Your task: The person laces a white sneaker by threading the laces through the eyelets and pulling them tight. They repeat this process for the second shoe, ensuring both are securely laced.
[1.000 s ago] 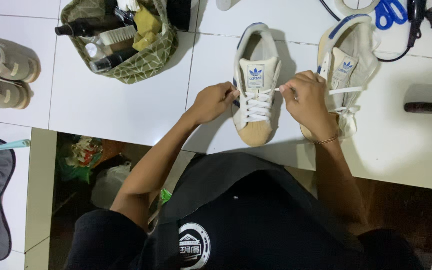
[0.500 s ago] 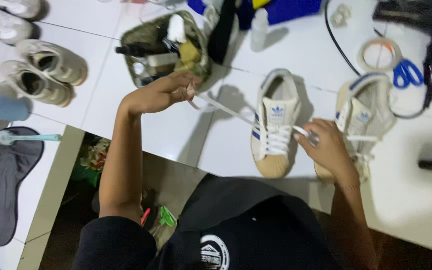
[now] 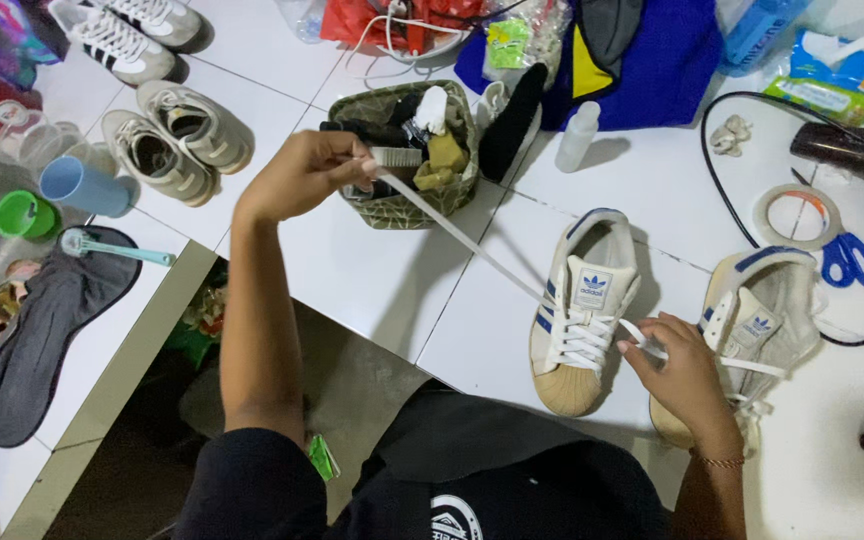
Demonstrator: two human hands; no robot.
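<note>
Left hand (image 3: 297, 175) raised at 10 o'clock of the frame, fingers pinched on the end of a white shoelace (image 3: 462, 235); lace runs taut, diagonal, down toward 4 o'clock into the eyelets of the white sneaker (image 3: 582, 310). Right hand (image 3: 682, 375) at 4 o'clock, fingers curled, pinching the other lace end just beside the sneaker's lacing. Sneaker sits toe toward the person on the white tiled floor (image 3: 352, 270), blue stripes, tan toe cap. Second matching sneaker (image 3: 762, 330) just beside it at 3 o'clock, partly behind the right hand, its lace loose.

Green camo pouch (image 3: 412, 190) full of brushes and bottles right behind the left hand. Pair of beige sneakers (image 3: 172, 140) at 9 o'clock of the pouch. Blue cup (image 3: 82, 185) and green cup (image 3: 22, 213) far left, teal toothbrush (image 3: 117, 250) on a grey cloth (image 3: 37, 335). Tape roll (image 3: 797, 215) and blue scissors (image 3: 847, 262) at 2 o'clock, black hair dryer (image 3: 857, 155) with cord beyond. Small white bottle (image 3: 577, 137) at 12 o'clock.
</note>
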